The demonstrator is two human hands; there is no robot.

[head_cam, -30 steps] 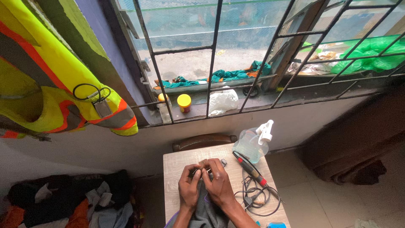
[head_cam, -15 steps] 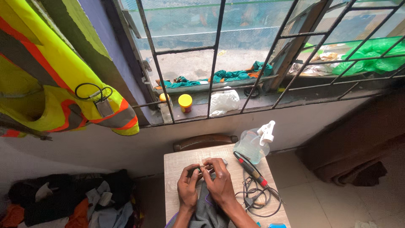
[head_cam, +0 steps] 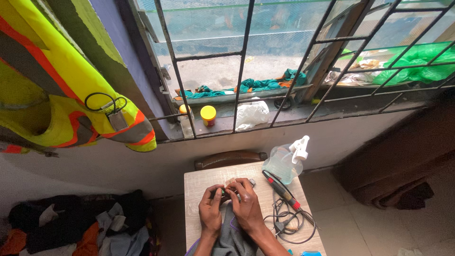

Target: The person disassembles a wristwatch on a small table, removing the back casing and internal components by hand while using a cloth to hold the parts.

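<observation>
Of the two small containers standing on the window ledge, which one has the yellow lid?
The jar with the yellow lid stands between two window bars. The other small container, to its left, is partly hidden behind a bar, so its top shows only in part.

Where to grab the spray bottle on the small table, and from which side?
Take the spray bottle by its narrow neck just under the white trigger head, coming from above. It stands near the table's far right corner, and the soldering iron lies close on the near side.
</observation>
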